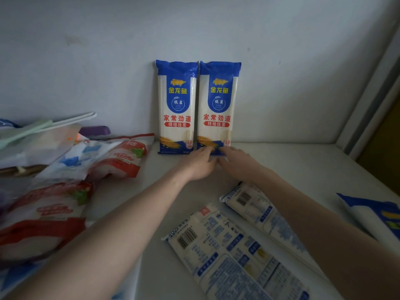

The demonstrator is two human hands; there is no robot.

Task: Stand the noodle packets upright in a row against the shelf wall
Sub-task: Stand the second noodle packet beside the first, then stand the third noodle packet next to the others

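Two blue and white noodle packets stand upright side by side against the back wall, the left packet [176, 107] and the right packet [217, 105]. My left hand [200, 163] and my right hand [234, 160] both reach the bottom edge of the right packet, fingertips touching its base. Two more noodle packets lie flat on the shelf, label side down: one in the near middle [227, 250], the other [259, 211] partly under my right forearm. A further blue packet [376, 217] lies flat at the right edge.
Red and white food bags [121, 161] and a blue and white bag [80, 156] are heaped along the left. Behind them lie a purple object [95, 129] and a pale plastic utensil [43, 126]. The shelf's side wall [368, 94] rises at the right.
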